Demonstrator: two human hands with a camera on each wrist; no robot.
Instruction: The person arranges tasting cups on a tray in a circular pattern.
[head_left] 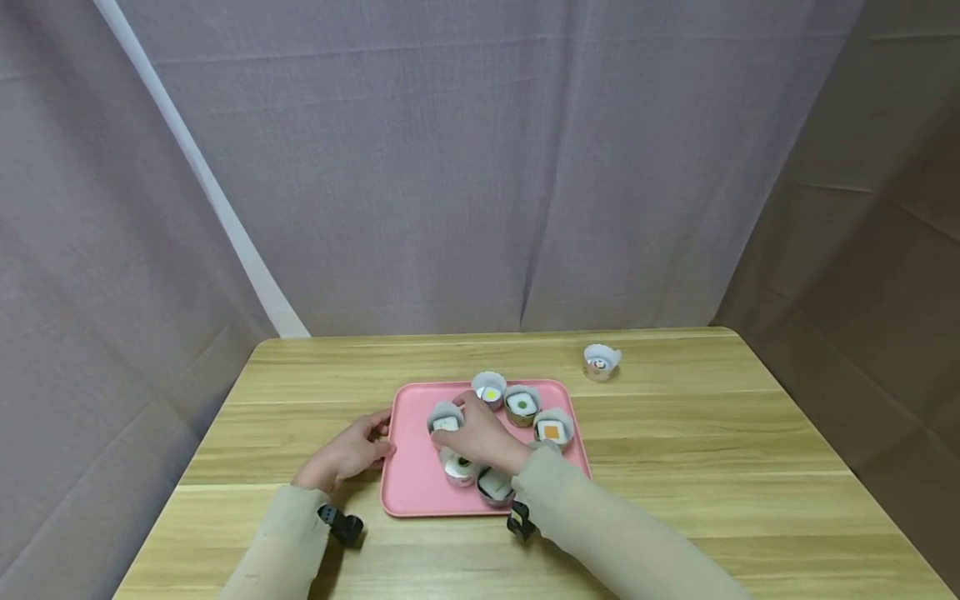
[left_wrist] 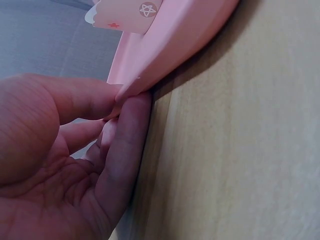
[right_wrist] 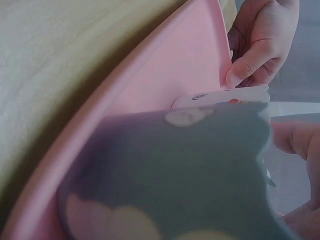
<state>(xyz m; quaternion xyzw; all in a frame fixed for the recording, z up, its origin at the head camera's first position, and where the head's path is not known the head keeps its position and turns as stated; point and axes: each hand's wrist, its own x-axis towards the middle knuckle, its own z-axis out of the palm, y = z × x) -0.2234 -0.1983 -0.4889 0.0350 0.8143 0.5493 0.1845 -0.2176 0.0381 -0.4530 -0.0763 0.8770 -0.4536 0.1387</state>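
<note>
My left hand (head_left: pixel 341 452) pinches the left rim of a pink tray (head_left: pixel 408 487); in the left wrist view its thumb lies on top of the rim and fingers below. Over the tray, my right hand (head_left: pixel 483 435) holds a paper baking cup (head_left: pixel 442 411) with a white piece inside, thumb on the near side and fingers on the far side. Just below stands a cup with a dark-centred white piece (head_left: pixel 458 469). Another cup (head_left: pixel 496 487) is partly under the right wrist. A grey-green cup (right_wrist: pixel 190 160) fills the front of the right wrist view.
Along the tray's far and right sides stand cups with a yellow-dotted piece (head_left: pixel 490 392), a green-dotted piece (head_left: pixel 522 405) and an orange-squared piece (head_left: pixel 553 430). One more cup (head_left: pixel 600 363) stands on the wooden table (head_left: pixel 675 467) behind the tray's right corner. Grey curtains (head_left: pixel 420 167) surround the table.
</note>
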